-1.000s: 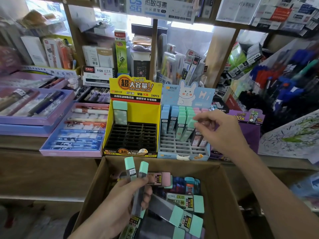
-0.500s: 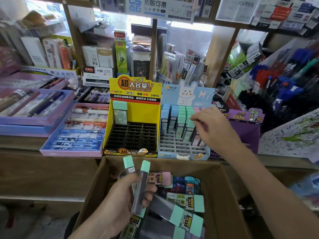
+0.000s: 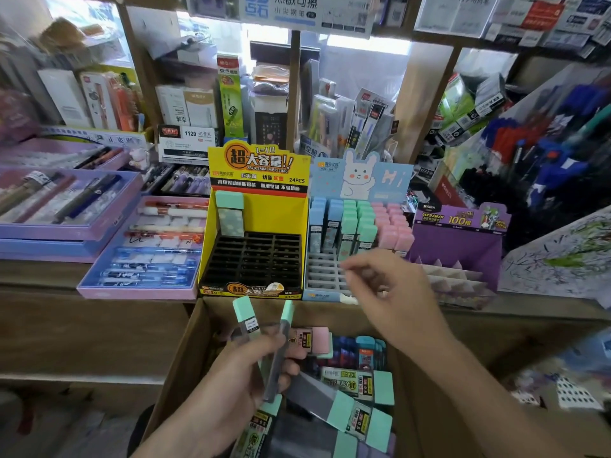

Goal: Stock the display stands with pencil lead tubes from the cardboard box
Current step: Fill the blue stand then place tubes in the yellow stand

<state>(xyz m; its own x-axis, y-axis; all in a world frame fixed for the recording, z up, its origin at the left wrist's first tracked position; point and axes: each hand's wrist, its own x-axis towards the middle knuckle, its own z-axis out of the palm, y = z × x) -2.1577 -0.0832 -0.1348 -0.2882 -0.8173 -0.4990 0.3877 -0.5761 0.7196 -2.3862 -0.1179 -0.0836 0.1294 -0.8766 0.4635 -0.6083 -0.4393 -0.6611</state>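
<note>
Mint-capped pencil lead tubes (image 3: 279, 345), two in number, are clamped in the left hand (image 3: 244, 375) over the cardboard box (image 3: 185, 358), long axes near upright, caps pointing up and away. The right hand (image 3: 393, 295) is blurred before the blue display stand (image 3: 330, 282); whether its pinched fingers (image 3: 350, 269) hold anything cannot be told. One tube (image 3: 229, 211) stands in the yellow display stand (image 3: 258, 246).

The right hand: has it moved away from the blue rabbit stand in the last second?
Yes. The right hand has drawn back from the tubes at the blue rabbit stand, down toward the cardboard box.
</note>
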